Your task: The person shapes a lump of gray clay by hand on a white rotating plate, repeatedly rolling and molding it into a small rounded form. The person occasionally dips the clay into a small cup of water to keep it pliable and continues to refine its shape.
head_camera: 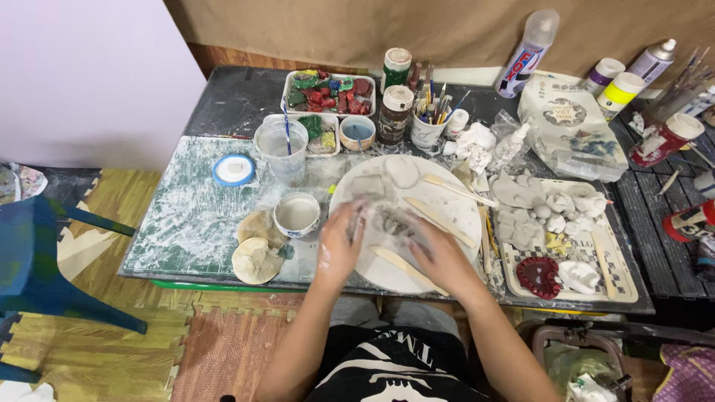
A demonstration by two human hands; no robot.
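Observation:
Both hands rest over a round white board [454, 216] on a low table. My left hand [339, 242] and my right hand [436, 253] are blurred and dusted with clay, and they close around a small grey clay lump [387, 222] between them. Flat wooden modelling sticks [447, 190] lie across the board, one [406, 269] right by my right hand. A thin clay disc [402, 171] sits at the board's far edge.
A small bowl of slip [296, 214] and sponges [255, 260] lie left of the board. A clear water cup [281, 149], paint jars [394, 113], a brush cup [427, 130] and painted pieces [328, 93] stand behind. A tray of clay figures [618, 253] is at right. A blue chair [37, 260] stands far left.

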